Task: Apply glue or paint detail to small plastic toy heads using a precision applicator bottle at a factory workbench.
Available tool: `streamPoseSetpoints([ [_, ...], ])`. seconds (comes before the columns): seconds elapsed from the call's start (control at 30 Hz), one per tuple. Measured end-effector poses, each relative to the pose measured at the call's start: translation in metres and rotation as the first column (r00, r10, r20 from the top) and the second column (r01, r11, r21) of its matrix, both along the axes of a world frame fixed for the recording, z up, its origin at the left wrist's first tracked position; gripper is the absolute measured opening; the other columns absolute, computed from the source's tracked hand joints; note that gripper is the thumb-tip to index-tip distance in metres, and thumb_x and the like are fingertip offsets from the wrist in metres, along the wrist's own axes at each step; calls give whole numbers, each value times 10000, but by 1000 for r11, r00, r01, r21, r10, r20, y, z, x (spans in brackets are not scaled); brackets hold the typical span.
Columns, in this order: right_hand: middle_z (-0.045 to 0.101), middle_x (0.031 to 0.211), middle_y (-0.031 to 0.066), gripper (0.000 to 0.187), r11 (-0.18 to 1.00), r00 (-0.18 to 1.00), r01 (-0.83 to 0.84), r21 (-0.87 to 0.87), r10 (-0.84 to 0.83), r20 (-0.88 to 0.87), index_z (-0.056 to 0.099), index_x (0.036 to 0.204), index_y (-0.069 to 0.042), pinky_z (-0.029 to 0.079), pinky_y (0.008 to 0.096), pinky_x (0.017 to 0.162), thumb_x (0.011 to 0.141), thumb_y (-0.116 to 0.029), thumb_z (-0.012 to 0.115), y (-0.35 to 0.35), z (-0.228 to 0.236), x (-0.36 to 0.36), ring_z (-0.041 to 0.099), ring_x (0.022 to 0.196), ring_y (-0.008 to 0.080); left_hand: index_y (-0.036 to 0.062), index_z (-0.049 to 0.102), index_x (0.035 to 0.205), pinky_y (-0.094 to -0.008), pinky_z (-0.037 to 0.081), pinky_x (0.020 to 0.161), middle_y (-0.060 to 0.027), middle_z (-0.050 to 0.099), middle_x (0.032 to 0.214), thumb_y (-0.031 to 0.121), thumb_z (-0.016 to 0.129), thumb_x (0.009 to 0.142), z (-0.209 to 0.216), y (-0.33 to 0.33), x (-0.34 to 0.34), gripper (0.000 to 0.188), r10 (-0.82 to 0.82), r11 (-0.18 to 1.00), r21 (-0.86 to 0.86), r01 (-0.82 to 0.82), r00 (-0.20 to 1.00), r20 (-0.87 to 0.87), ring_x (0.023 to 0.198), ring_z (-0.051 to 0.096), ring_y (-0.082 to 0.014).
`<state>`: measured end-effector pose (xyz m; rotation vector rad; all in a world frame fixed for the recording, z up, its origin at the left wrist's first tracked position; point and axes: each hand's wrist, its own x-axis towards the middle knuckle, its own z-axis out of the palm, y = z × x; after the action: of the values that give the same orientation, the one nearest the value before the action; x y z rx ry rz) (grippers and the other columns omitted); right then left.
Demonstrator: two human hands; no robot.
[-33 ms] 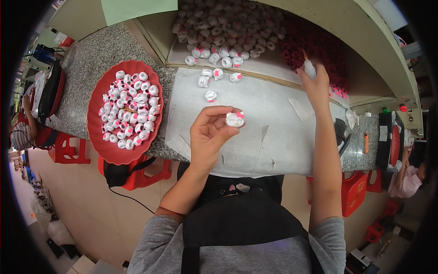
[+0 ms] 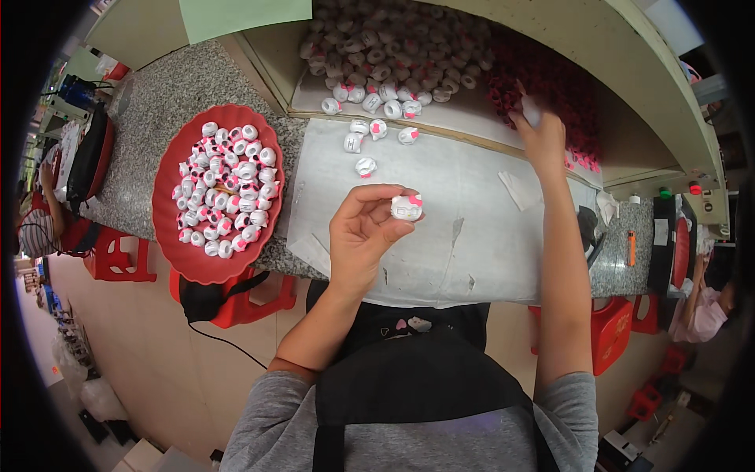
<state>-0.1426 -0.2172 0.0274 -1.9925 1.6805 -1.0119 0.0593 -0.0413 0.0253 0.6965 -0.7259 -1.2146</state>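
Note:
Between the thumb and fingers of my left hand point(image 2: 362, 224) is a small white toy head point(image 2: 406, 207) with a pink bow, held above the paper-covered worktop. My right hand point(image 2: 543, 135) reaches to the back right with a small white squeeze bottle point(image 2: 532, 112) in its grip. The bottle's tip is at the pile of small dark pink pieces point(image 2: 578, 102) inside the shelf; whether it touches one I cannot tell. Several loose toy heads point(image 2: 366, 167) lie on the white paper point(image 2: 425, 259) beyond my left hand.
A red scalloped tray point(image 2: 169, 236) full of white and pink heads stands at the left. More heads point(image 2: 393, 47) are heaped in the shelf, behind its wooden front edge point(image 2: 472, 140). At the right are crumpled tissue point(image 2: 607, 206) and an orange lighter point(image 2: 631, 247). Red stools point(image 2: 118, 256) stand below.
My right hand has moved slightly farther in toward the pink pieces, and the bottle has tipped, its tip now harder to see. My left hand still holds the toy head in nearly the same place.

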Motion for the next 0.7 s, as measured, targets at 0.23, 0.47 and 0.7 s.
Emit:
streamPoseSetpoints([
  [0.23,521,783,189,241,936,835,-243,-256,68,-546,527,856,-17,406,352,623,703,-202,552,-30,-12,4,499,730,319,-2,441,950,-336,458,732,-131,505,936,-2,582,671,-3,0,5,313,-22,1000,1,22,999,-25,843,518,-172],
  [0.47,523,619,67,148,987,991,-130,-100,125,-50,539,744,-8,358,239,495,665,-120,596,24,17,11,435,513,144,-23,436,981,-272,429,763,-117,502,947,-76,530,689,-6,-3,-1,311,-113,993,25,115,991,-67,863,504,-152],
  [0.7,486,579,-9,62,987,957,-153,51,135,256,544,703,-11,301,174,448,662,-31,585,65,31,16,394,495,43,-15,446,962,-278,410,768,-141,517,941,-40,560,671,-1,-1,-18,314,-163,985,52,164,986,-24,870,508,-176],
])
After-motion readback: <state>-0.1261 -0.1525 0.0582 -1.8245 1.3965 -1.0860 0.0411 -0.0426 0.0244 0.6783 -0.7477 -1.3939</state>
